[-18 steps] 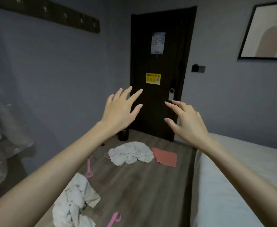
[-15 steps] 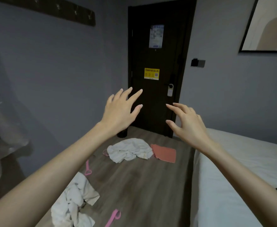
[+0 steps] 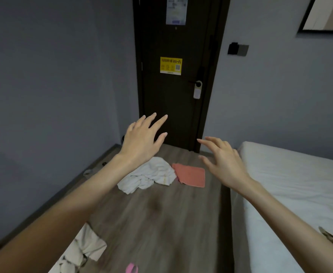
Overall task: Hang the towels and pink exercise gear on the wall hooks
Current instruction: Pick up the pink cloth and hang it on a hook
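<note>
Two empty hands, left (image 3: 142,138) and right (image 3: 225,160), hovered spread-fingered above a crumpled white towel (image 3: 148,175) and a flat pink cloth (image 3: 190,174) on the floor (image 3: 161,223). Both looked soft and light; pinching an edge or corner seemed best.

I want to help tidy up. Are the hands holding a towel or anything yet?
No. The left hand and right hand are both open and empty, in the air above the towels on the floor.

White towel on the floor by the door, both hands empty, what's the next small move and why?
Probably lower the left hand onto the crumpled white towel. Both hands, including the right hand, hover open above the floor, and that towel lies just beneath the left one.
</note>
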Available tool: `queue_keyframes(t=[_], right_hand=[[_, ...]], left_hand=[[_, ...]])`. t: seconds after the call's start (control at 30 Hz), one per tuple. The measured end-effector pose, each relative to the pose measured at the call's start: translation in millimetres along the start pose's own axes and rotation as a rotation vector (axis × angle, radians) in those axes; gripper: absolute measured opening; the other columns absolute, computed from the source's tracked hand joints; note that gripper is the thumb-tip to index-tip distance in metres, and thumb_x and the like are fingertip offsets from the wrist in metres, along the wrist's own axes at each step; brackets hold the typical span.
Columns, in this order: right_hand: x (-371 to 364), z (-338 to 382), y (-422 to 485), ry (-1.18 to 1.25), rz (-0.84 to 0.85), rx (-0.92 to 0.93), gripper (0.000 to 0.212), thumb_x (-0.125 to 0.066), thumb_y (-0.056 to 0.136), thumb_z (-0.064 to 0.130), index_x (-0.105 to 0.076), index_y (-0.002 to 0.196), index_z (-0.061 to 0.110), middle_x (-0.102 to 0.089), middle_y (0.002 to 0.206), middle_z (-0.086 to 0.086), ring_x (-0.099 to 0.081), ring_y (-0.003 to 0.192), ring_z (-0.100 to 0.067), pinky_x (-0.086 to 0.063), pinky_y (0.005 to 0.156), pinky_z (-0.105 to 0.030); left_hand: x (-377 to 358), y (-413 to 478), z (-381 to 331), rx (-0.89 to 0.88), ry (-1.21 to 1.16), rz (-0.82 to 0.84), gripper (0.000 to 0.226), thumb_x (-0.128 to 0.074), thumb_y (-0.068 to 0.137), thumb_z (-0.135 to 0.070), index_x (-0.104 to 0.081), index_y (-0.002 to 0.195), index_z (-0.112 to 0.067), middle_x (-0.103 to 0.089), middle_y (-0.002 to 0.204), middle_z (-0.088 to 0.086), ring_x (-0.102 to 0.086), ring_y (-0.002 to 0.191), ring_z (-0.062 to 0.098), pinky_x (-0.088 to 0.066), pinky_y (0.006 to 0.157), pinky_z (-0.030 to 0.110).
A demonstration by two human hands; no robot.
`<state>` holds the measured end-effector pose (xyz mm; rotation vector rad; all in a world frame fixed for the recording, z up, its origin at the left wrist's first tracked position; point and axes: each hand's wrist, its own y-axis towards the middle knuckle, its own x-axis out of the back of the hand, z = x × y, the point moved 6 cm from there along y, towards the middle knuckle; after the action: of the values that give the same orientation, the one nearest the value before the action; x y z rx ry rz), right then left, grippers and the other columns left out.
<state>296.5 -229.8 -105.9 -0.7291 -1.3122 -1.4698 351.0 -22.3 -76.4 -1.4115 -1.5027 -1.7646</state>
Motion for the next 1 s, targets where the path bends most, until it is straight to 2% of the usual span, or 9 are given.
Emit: queue_keyframes(t=[0.3,0.47,0.63,0.83,1.0], right_hand=[[-93,-64,108,0.114,0.08,-0.077,0.049,-0.053,0.092,0.036,-0.04,0.139,0.03,-0.042,0.144,0.003,-0.039,0.131,-0.018,-0.04,0.105,-0.047],[-162,-128,173,0.128,0.133,-0.096,0.049,-0.055,0.092,0.033,-0.04,0.138,0.032,-0.041,0.144,0.005,-0.041,0.13,-0.016,-0.039,0.104,-0.04],[-225,-204,247,0.16,0.239,-0.113,0.048,-0.055,0.091,0.034,-0.041,0.137,0.033,-0.045,0.14,0.006,-0.044,0.127,-0.017,-0.038,0.103,-0.035],[-281,-280,336,0.202,0.348,-0.144,0.048,-0.057,0.091,0.031,-0.045,0.137,0.025,-0.048,0.139,0.004,-0.046,0.124,-0.014,-0.034,0.097,-0.022],[-338,-343,400,0.237,0.442,-0.201,0.047,-0.055,0.091,0.028,-0.047,0.136,0.018,-0.048,0.139,0.0,-0.051,0.12,-0.017,-0.042,0.099,-0.029]], left_hand=[[-125,97,51,0.036,-0.091,0.131,0.052,-0.033,0.098,-0.046,-0.021,0.148,-0.035,-0.023,0.156,-0.006,-0.021,0.143,0.02,-0.021,0.115,0.043],[-210,162,59,0.043,-0.082,0.131,0.05,-0.038,0.098,-0.042,-0.032,0.145,-0.029,-0.037,0.15,-0.003,-0.034,0.137,0.018,-0.029,0.11,0.038],[-298,244,63,0.104,-0.107,0.24,0.05,-0.035,0.099,-0.042,-0.029,0.146,-0.028,-0.032,0.153,-0.001,-0.031,0.138,0.019,-0.024,0.111,0.035],[-391,338,69,0.167,-0.21,0.338,0.049,-0.036,0.099,-0.038,-0.03,0.146,-0.026,-0.032,0.152,0.003,-0.031,0.138,0.022,-0.023,0.114,0.038],[-483,397,81,0.192,-0.247,0.429,0.047,-0.038,0.099,-0.037,-0.034,0.144,-0.026,-0.037,0.15,0.003,-0.037,0.134,0.023,-0.029,0.112,0.042]])
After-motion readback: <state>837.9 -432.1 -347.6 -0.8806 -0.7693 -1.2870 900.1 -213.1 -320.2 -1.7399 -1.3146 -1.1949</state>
